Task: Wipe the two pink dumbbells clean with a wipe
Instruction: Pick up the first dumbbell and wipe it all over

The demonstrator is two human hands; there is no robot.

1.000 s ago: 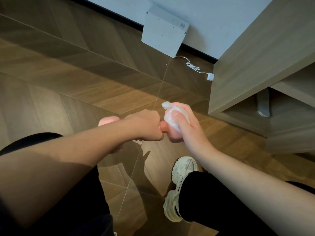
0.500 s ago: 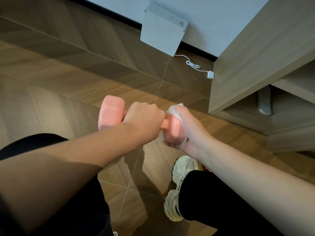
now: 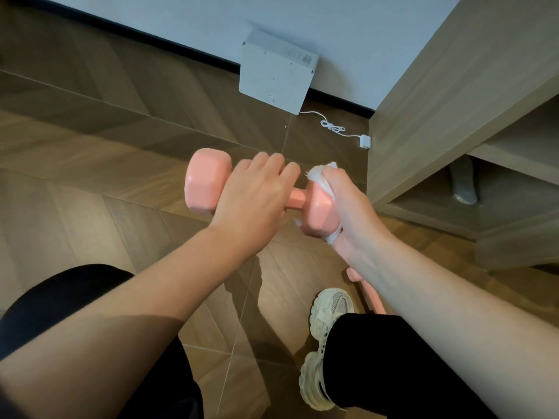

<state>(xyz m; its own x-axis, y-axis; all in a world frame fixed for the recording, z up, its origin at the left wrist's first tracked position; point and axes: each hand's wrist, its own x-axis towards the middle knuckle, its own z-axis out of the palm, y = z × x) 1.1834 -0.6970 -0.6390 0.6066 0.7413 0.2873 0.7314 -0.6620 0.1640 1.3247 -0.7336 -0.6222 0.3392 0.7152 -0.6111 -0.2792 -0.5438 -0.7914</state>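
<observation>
Now the dumbbell (image 3: 208,179) is up off the floor (image 3: 90,182), held crosswise btwn both hands, with its left head fully in view; a sec ago that head was mostly hidden behind the left wrist. The left hand (image 3: 251,204) grasps the bar, but the fingers look laid over it more loosely vs the tight fist half a sec ago. Prob a re-grip to turn the weight.

The right hand (image 3: 351,207) is wrapped round the right head w/ the wipe (image 3: 322,175) bunched under its fingers. A sec ago the wipe sat on top of that head. It now covers the end face, w/ scraps poking out at the far side and below near the wrist. So the wiping has worked its way round this head.

Meaning for the task: right head looks close to done, while the bar and left head haven't yet met the wipe, as far as I can tell. The 2nd dumbbell (image 3: 364,290) lies on the floor under the right forearm, just beside the shoe (image 3: 329,309), only partly visible and not yet in hand. Roughly a quarter through, I'd judge.
</observation>
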